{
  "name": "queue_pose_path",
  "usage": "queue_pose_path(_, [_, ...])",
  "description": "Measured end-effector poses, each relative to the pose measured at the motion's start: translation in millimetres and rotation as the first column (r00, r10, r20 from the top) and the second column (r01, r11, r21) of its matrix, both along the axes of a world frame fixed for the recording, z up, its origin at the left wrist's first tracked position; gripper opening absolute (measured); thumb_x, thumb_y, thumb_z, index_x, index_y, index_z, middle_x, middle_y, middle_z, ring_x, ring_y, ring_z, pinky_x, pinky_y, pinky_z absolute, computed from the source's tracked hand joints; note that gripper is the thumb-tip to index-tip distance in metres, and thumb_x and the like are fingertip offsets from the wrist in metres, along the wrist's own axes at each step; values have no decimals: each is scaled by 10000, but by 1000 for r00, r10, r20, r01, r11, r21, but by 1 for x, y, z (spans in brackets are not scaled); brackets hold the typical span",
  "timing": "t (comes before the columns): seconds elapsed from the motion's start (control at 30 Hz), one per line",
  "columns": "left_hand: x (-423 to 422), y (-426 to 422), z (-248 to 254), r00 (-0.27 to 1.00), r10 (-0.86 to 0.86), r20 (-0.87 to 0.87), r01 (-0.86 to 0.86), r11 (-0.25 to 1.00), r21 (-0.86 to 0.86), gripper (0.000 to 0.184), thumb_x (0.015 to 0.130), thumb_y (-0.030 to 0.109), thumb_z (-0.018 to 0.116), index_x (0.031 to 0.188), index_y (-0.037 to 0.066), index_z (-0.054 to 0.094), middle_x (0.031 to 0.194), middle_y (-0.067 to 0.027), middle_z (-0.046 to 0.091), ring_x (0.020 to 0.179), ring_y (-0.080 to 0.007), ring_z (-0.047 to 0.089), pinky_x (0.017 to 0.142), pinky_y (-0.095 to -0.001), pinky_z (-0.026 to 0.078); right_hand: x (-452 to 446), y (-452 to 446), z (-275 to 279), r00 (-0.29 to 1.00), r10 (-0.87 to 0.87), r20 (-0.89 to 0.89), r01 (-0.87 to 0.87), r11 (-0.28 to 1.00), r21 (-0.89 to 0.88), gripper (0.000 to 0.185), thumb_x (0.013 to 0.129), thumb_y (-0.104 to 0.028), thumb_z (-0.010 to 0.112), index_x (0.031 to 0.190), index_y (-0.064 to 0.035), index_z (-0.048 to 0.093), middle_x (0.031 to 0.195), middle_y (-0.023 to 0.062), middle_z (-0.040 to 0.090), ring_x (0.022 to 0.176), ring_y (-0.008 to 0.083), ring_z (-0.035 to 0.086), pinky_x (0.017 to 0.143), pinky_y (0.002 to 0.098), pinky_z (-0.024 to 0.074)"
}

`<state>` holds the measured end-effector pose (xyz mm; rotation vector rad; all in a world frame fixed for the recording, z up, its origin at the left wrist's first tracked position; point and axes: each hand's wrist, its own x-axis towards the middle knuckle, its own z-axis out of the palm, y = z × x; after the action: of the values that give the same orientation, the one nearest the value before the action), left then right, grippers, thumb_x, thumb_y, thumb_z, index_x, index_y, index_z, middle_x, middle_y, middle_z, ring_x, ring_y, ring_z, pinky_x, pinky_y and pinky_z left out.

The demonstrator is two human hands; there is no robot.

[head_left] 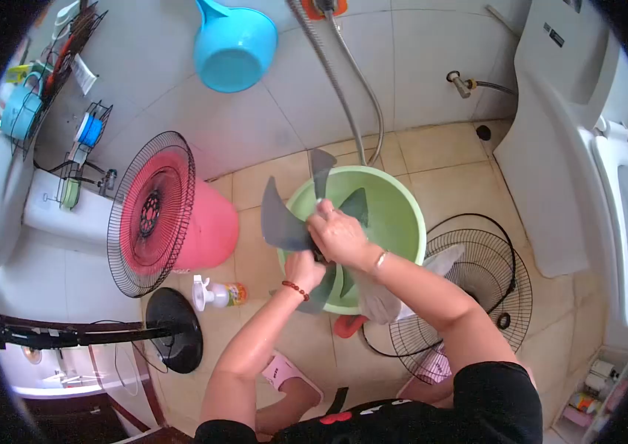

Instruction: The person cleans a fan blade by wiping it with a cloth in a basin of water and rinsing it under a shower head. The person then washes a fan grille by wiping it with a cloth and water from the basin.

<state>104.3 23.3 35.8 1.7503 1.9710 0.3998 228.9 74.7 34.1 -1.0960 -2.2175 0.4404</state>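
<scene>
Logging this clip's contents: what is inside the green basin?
The green basin shows bare inner wall at its right. The fan blades, left hand and right hand cover much of the rest; whatever lies beneath them is hidden. Whether it holds water is unclear.

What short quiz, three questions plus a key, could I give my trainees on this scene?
1. Which hand wears the red bead bracelet: (a) left, (b) right?
2. True or false: the white-topped bottle is on the floor, outside the basin.
3. Fill in: the grey fan blades are held over a basin coloured ____.

Key:
1. a, the left hand.
2. True.
3. Green.
</scene>
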Motion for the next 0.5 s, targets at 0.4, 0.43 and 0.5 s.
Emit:
queue_pose_path(0.4, [-68, 29, -43, 948, 217, 232, -138, 940, -313, 134, 707, 55, 707, 781, 7, 606, 653, -11, 571, 577, -76, 475, 533, -268, 402, 51, -20, -128, 665, -262, 699, 520, 835, -182, 484, 794, -240, 570, 1193, 23, 493, 1256, 206, 447, 991, 386, 561, 819, 414, 497])
queue_pose_path(0.43, [-66, 28, -39, 963, 185, 194, -114, 939, -324, 164, 714, 131, 702, 755, -19, 649, 662, -50, 621, 615, -94, 524, 575, -283, 423, 48, -28, -127, 595, -299, 746, 517, 853, -70, 492, 788, -242, 576, 1193, 25, 504, 1289, 204, 428, 995, 396, 557, 827, 415, 494])
queue_pose_path(0.5, [-64, 28, -45, 970, 224, 95, -174, 911, -375, 198, 693, 161, 707, 710, -26, 647, 635, -67, 618, 606, -102, 547, 568, -287, 425, 54, -16, -122, 641, 229, 733, 84, 928, -363, 615, 718, -162, 606, 1276, 27, 426, 1161, 270, 523, 986, 413, 571, 860, 410, 476])
